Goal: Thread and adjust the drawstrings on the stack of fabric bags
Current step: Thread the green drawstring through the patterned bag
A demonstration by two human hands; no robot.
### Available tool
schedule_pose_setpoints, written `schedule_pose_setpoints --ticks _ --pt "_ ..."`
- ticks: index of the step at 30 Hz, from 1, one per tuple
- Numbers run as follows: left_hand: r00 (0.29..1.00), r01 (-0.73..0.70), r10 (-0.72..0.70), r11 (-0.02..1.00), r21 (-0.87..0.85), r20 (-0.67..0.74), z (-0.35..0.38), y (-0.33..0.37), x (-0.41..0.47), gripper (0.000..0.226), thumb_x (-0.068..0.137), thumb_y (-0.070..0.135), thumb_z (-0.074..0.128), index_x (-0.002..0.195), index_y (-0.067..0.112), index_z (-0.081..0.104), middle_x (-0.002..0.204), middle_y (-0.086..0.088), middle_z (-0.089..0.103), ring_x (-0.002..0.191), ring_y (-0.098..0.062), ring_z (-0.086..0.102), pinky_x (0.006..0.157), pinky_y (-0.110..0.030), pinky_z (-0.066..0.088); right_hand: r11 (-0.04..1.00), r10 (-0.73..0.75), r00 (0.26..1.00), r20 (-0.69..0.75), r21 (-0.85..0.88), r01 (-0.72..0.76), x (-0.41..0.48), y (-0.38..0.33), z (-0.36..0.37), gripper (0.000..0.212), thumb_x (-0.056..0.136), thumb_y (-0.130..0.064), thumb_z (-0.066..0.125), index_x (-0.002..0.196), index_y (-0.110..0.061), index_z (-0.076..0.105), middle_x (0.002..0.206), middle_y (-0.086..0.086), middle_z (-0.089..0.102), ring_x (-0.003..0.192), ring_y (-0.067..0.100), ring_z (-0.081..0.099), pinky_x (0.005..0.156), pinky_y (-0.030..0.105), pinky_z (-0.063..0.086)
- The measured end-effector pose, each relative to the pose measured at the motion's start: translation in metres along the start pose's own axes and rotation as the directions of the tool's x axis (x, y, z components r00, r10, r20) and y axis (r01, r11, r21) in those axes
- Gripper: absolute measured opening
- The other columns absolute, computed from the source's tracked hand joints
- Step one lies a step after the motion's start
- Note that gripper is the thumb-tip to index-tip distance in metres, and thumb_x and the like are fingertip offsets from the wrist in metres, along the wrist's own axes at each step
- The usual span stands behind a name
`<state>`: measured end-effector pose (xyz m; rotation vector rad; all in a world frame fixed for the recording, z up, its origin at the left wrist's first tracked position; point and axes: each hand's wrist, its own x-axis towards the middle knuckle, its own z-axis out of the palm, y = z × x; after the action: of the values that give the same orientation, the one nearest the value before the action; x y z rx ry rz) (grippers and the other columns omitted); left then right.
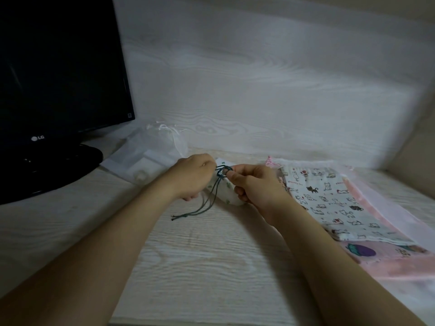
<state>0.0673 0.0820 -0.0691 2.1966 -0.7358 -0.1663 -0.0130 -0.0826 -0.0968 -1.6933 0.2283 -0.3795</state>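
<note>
I am keeping the small white bag point(231, 198) between my two hands with its gathered mouth turned up. I judge this is letting the green drawstring point(211, 196) hang free instead of being trapped under the cloth. The bag's lower end seems to be resting on the counter point(200, 267). My left hand point(193, 177) is curling round the left side of the bag's neck, fingers folded in where the cord comes out. The back of the hand is hiding them, so I cannot tell which fingers are pressing on the cord. My right hand point(256, 184) is clamping on the other side, with a loop of the drawstring lying over the tip of its forefinger and its lower fingers curled against the cloth. The hands are sitting close together, almost meeting across the crossed cord. The cord's tails are trailing down and to the left, their knotted ends lying on the counter beside my left forearm. The stack of bags is lying flat just to the right of my right hand, the cat-print bag point(329, 201) on top of a pink bag point(388, 262), probably to stay within easy reach. A sheer pouch point(153, 151) is lying behind my left hand, beside the monitor point(58, 90).
</note>
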Motion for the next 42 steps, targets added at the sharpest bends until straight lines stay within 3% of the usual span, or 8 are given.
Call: schedule_pose_setpoints --ticks 4,9,16,20,23,26,36,42 --pt "0.998 -0.062 0.061 0.998 -0.032 -0.023 0.000 -0.001 0.000 0.027 0.102 0.023 0.046 0.094 0.021 0.071 0.070 -0.003 0.065 0.056 -0.030 0.072 0.060 -0.038 0.060 1.000 -0.004 1.000 -0.008 -0.021 0.004 -0.001 -0.001 0.000 0.016 0.099 -0.012 0.068 0.085 -0.014 0.076 0.063 -0.002 0.052 0.056 0.012 0.045 0.051 0.024 0.037" --pt "0.997 -0.037 0.021 0.977 -0.210 -0.079 0.002 -0.002 0.005 0.022 0.105 0.020 0.049 0.096 0.017 0.069 0.077 -0.014 0.072 0.062 -0.034 0.076 0.062 -0.042 0.067 0.999 0.000 1.000 -0.024 -0.044 -0.001 -0.003 -0.005 0.001 0.018 0.100 -0.011 0.067 0.084 -0.013 0.075 0.060 -0.002 0.051 0.053 0.011 0.044 0.051 0.023 0.036" --pt "0.982 -0.037 0.004 0.984 -0.174 -0.190 0.008 0.004 0.008 0.031 0.103 0.027 0.040 0.093 0.007 0.062 0.087 -0.012 0.073 0.092 -0.036 0.068 0.087 -0.052 0.058 0.997 -0.016 0.999 -0.029 -0.079 0.014 -0.004 -0.008 0.003 0.020 0.099 -0.012 0.067 0.080 -0.011 0.073 0.056 -0.001 0.051 0.050 0.011 0.042 0.048 0.023 0.034" --pt "0.964 -0.004 -0.058 0.973 -0.232 -0.258 0.007 0.000 0.012 0.034 0.102 0.028 0.037 0.089 0.007 0.061 0.083 -0.015 0.074 0.083 -0.038 0.073 0.081 -0.054 0.063 0.994 -0.071 0.996 -0.050 -0.092 0.067 -0.006 -0.007 0.004 0.019 0.099 -0.012 0.070 0.081 -0.008 0.075 0.057 0.003 0.054 0.049 0.011 0.043 0.047 0.023 0.037" --pt "0.974 0.099 -0.159 0.938 -0.331 -0.160 0.011 0.003 0.010 0.032 0.110 0.035 0.031 0.109 0.015 0.057 0.086 -0.015 0.076 0.071 -0.035 0.077 0.063 -0.045 0.066 0.992 -0.092 0.995 -0.046 -0.086 0.088 -0.006 -0.006 0.004 0.015 0.097 -0.009 0.071 0.083 -0.007 0.077 0.058 0.004 0.057 0.050 0.012 0.045 0.048 0.023 0.040" --pt "0.977 0.160 -0.199 0.921 -0.356 -0.076 0.012 0.005 0.006 0.034 0.111 0.039 0.026 0.124 0.021 0.052 0.083 -0.016 0.078 0.070 -0.033 0.079 0.066 -0.048 0.067 0.994 -0.085 0.995 -0.054 -0.081 0.080 -0.004 -0.004 0.004 0.012 0.096 -0.010 0.072 0.087 -0.004 0.077 0.057 0.003 0.056 0.052 0.014 0.045 0.048 0.024 0.039" --pt "0.974 0.220 -0.222 0.885 -0.411 0.042 0.012 0.007 0.004 0.028 0.112 0.039 0.024 0.125 0.027 0.046 0.081 -0.018 0.079 0.074 -0.034 0.080 0.075 -0.052 0.067 0.999 -0.039 0.999 -0.026 -0.009 0.039 -0.004 -0.005 0.003 0.011 0.097 -0.009 0.070 0.090 -0.004 0.077 0.064 0.005 0.059 0.059 0.014 0.054 0.057 0.025 0.046" --pt "0.971 0.239 -0.220 0.843 -0.483 0.097 0.013 0.010 0.001 0.032 0.110 0.031 0.023 0.120 0.017 0.050 0.079 -0.017 0.078 0.072 -0.036 0.079 0.069 -0.040 0.064 0.996 -0.025 1.000 0.016 0.090 0.024 -0.005 -0.007 0.006 0.013 0.098 -0.007 0.067 0.092 -0.001 0.076 0.071 0.006 0.066 0.065 0.015 0.061 0.064 0.026 0.054"
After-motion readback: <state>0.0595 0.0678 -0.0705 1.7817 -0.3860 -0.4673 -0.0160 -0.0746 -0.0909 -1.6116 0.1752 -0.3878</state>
